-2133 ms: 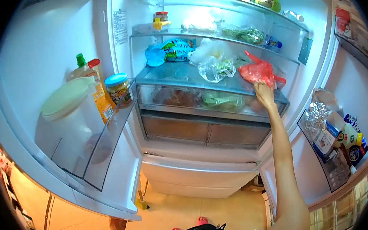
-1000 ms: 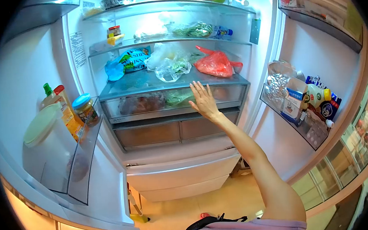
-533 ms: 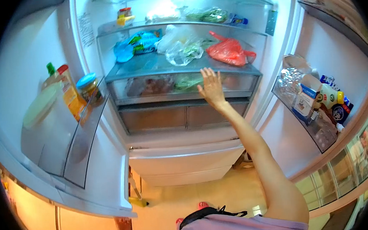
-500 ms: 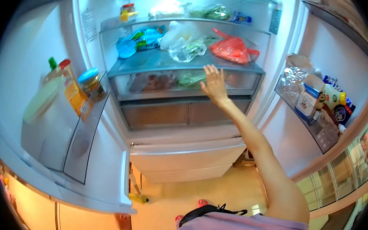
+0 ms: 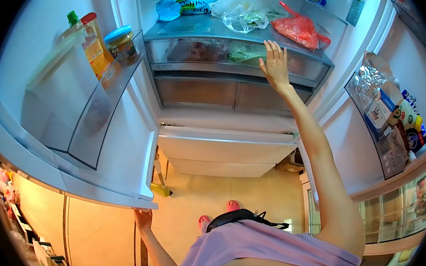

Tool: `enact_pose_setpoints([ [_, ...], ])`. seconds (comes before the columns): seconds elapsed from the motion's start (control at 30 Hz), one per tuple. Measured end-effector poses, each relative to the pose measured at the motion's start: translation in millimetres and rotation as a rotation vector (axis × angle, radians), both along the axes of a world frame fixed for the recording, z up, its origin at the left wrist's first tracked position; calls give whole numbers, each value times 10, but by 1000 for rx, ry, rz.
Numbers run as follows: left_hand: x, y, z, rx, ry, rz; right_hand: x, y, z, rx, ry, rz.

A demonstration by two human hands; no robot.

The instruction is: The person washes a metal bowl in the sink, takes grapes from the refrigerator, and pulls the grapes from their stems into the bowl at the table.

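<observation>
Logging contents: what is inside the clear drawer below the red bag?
The clear drawer holds a reddish-brown mass and, beside it, a green bundle, both too blurred to identify. The right hand blocks part of its front, hiding what lies behind.

Just beyond the right hand's (image 5: pixel 275 65) fingertips, a red bag (image 5: pixel 300 30) lies on the fridge shelf (image 5: pixel 192 28); a clear drawer (image 5: pixel 169 57) sits behind the fingers.

Cool bluish light fills the white open fridge (image 5: pixel 232 132). Warm yellow glows below; fisheye edges curve into black.
</observation>
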State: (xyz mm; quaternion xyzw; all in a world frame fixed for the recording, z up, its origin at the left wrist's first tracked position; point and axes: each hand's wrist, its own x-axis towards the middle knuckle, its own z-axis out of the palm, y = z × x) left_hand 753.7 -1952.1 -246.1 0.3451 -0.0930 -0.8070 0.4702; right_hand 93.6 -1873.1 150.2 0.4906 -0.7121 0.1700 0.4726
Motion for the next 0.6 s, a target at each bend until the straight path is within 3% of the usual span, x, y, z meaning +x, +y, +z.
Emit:
enact_pose_setpoints([
  [0.07,45,-23,-63,72,-65,14,81,27,-31,-8,19,21],
  [0.13,43,-30,-26,-77,-51,-10,233,17,-124,-282,-359,195],
  [0.2,81,-29,2,-52,-47,4,150,-127,-379,-400,-435,137],
  [0.27,50,-69,36,-40,-38,23,66,-268,-463,-708,-1497,556],
  [0.3,47,-77,79,-15,-8,22,62,-285,-448,-645,-1676,731],
  [0.33,51,-93,113,9,23,22,122,-316,-393,-654,-1679,732],
  [0.4,20,-112,161,52,26,72,198,-406,-262,-931,-1933,675],
  [0.47,97,-77,150,97,33,120,17,-468,-532,-955,-2013,736],
  [0.53,99,-176,8,58,111,100,-136,-520,-606,-999,-2230,500],
  [0.6,82,-250,41,123,120,135,-63,-555,-705,-1128,-2236,558],
])
